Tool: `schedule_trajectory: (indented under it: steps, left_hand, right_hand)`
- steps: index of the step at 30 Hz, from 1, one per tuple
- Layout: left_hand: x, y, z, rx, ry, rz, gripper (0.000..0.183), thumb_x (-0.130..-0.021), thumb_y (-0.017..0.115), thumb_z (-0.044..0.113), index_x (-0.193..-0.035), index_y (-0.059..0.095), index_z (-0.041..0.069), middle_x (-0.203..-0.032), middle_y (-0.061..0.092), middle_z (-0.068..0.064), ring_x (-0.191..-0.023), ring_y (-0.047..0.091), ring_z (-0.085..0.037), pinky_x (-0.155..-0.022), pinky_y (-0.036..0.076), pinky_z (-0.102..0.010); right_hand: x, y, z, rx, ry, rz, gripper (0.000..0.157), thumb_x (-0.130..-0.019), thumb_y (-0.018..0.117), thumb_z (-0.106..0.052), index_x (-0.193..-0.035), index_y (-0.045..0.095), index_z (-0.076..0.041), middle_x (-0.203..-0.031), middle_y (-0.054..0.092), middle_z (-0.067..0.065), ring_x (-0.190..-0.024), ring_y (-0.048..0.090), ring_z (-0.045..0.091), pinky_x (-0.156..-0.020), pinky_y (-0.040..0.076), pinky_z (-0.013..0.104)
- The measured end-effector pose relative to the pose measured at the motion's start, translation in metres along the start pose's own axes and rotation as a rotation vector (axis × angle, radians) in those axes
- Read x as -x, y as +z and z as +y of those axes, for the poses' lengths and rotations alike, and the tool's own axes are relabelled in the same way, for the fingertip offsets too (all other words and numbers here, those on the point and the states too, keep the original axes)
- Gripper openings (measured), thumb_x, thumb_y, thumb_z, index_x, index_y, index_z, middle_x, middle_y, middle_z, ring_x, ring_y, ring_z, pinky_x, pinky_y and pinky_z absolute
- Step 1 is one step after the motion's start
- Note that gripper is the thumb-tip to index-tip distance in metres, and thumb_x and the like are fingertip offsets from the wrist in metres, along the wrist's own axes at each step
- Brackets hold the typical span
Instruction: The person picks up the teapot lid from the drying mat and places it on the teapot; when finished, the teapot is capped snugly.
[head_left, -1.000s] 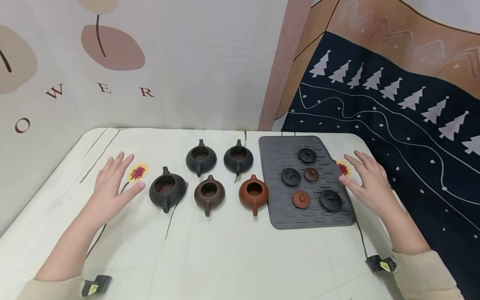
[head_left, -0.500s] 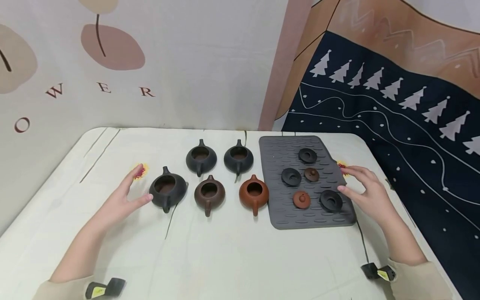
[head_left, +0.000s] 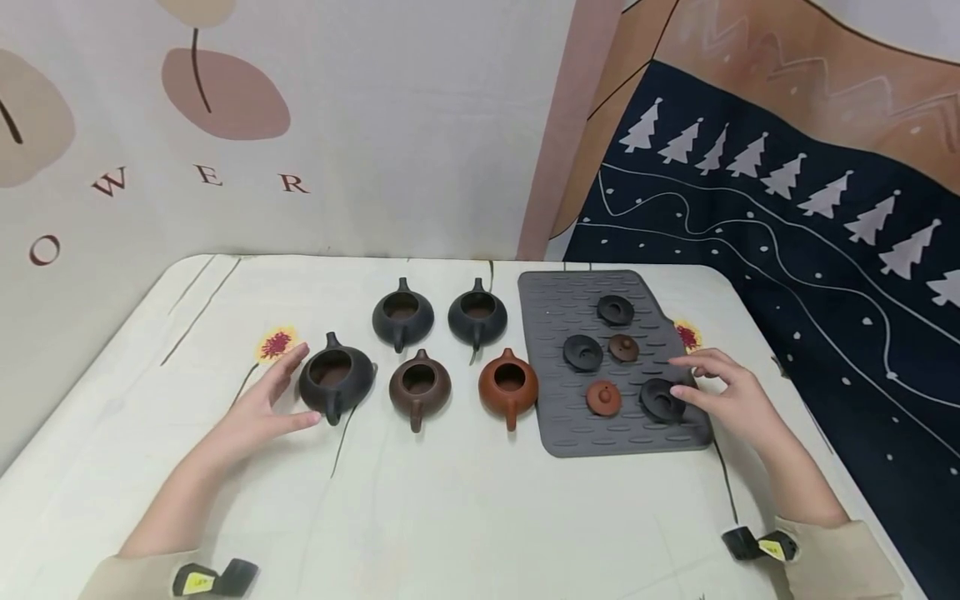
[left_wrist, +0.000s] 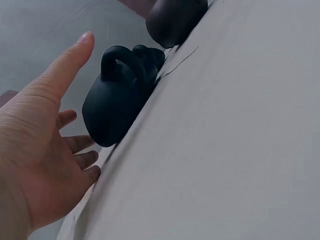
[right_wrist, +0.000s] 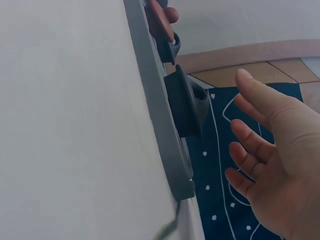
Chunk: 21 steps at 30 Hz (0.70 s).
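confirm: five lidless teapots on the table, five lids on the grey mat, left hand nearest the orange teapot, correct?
Only the left hand is misplaced: the head view shows it nearest the leftmost black teapot. The rest holds: five lidless teapots on the table and five lids on the grey mat.

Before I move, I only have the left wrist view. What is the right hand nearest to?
Observer: The right hand is nearest the front black lid.
Operator: Is it touching?
Observer: No, the right wrist view shows a gap between that hand and the lid.
Operator: And is the black teapot by the left hand covered?
Observer: No, the head view shows its top opening uncovered.
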<state>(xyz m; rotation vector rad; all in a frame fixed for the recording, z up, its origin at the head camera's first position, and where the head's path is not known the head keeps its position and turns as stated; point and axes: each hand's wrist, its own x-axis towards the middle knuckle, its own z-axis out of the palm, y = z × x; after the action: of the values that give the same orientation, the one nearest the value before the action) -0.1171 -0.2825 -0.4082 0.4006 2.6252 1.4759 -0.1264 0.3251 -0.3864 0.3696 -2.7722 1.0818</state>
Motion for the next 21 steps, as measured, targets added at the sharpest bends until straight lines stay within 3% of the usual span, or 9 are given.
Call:
schedule_trajectory:
  steps: [1,9,14,16,18,21]
  left_hand:
    - [0.0,0.001,-0.001,0.001,0.004,-0.001,0.097,-0.081,0.078,0.011,-0.153,0.014,0.005,-0.155,0.016,-0.021,-0.14,0.013,-0.043,-0.097,0.017,0.0]
    - [-0.003,0.006,-0.007,0.018,-0.005,0.006,0.095,-0.079,0.08,0.013,-0.152,0.02,0.005,-0.152,0.025,-0.023,-0.137,0.021,-0.043,-0.095,0.022,-0.001]
    - [-0.003,0.007,-0.009,0.008,-0.027,0.018,0.095,-0.078,0.081,0.016,-0.152,0.022,0.007,-0.152,0.026,-0.022,-0.137,0.022,-0.044,-0.094,0.023,0.0]
    - [-0.003,0.007,-0.009,0.004,-0.039,0.018,0.095,-0.078,0.081,0.018,-0.153,0.022,0.009,-0.152,0.026,-0.022,-0.137,0.022,-0.045,-0.102,0.024,-0.008]
    - [-0.003,0.007,-0.009,0.002,-0.052,0.019,0.096,-0.078,0.081,0.019,-0.153,0.022,0.011,-0.152,0.026,-0.022,-0.137,0.022,-0.045,-0.11,0.024,-0.024]
    - [-0.003,0.007,-0.009,0.004,-0.065,0.02,0.096,-0.078,0.082,0.019,-0.153,0.023,0.011,-0.152,0.026,-0.022,-0.137,0.022,-0.044,-0.108,0.021,-0.05]
  right_hand:
    - [0.0,0.001,0.001,-0.009,0.002,-0.007,0.035,-0.086,0.074,-0.017,-0.117,0.066,-0.003,-0.116,0.055,0.004,-0.101,0.047,0.023,-0.08,0.039,0.023]
    - [0.0,0.007,0.016,-0.033,-0.03,-0.029,0.031,-0.081,0.075,-0.002,-0.111,0.068,0.001,-0.107,0.059,0.007,-0.087,0.049,0.018,-0.076,0.04,0.024]
    - [-0.001,0.011,0.022,-0.048,-0.035,-0.051,0.029,-0.082,0.075,-0.002,-0.11,0.069,0.0,-0.106,0.06,0.009,-0.085,0.048,0.015,-0.073,0.04,0.021]
    - [-0.001,0.012,0.023,-0.061,-0.036,-0.059,0.027,-0.082,0.074,-0.001,-0.109,0.069,0.0,-0.106,0.06,0.009,-0.085,0.048,0.015,-0.072,0.04,0.02]
    - [0.0,0.013,0.024,-0.082,-0.043,-0.058,0.026,-0.082,0.074,0.0,-0.107,0.07,0.001,-0.106,0.06,0.011,-0.085,0.049,0.015,-0.071,0.04,0.02]
    - [0.0,0.015,0.026,-0.108,-0.056,-0.047,0.023,-0.08,0.074,0.004,-0.103,0.07,0.002,-0.103,0.06,0.013,-0.083,0.049,0.017,-0.069,0.04,0.02]
